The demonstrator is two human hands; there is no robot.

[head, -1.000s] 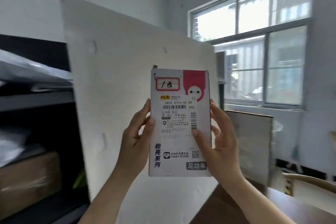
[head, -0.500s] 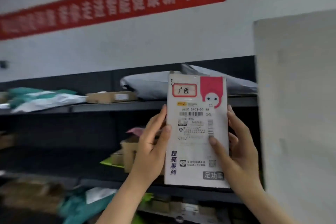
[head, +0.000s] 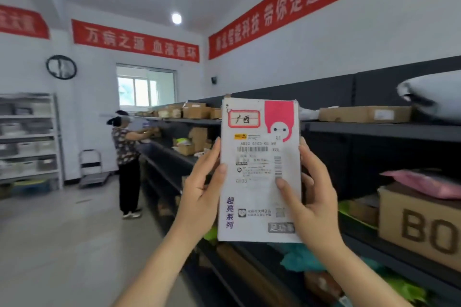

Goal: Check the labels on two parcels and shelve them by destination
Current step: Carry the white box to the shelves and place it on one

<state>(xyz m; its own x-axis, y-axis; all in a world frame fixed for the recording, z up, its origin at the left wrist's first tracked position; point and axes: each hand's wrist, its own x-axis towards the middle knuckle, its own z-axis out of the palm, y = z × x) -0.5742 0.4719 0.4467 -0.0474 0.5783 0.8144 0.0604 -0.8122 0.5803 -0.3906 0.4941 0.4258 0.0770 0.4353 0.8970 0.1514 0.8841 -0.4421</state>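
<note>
A flat white parcel (head: 254, 197) with a pink corner, a barcode label and a red-framed handwritten tag stands upright at chest height, label facing me. My left hand (head: 200, 189) grips its left edge with the thumb on the front. Holding the right edge is my right hand (head: 311, 197), whose thumb rests on the label. Behind the parcel runs a dark shelf unit (head: 374, 129) with several cartons. No second parcel is in my hands.
A person (head: 126, 154) stands at the far end of the shelf unit, reaching into it. A big brown carton (head: 421, 229) and a pink bag (head: 424, 183) sit on the shelf at right. A white rack (head: 30, 137) and a folded trolley (head: 93, 169) line the far wall; open floor lies left.
My view has swung left from the window and a white board, past the shelves, down the aisle. Both hands keep the same hold on the parcel.
</note>
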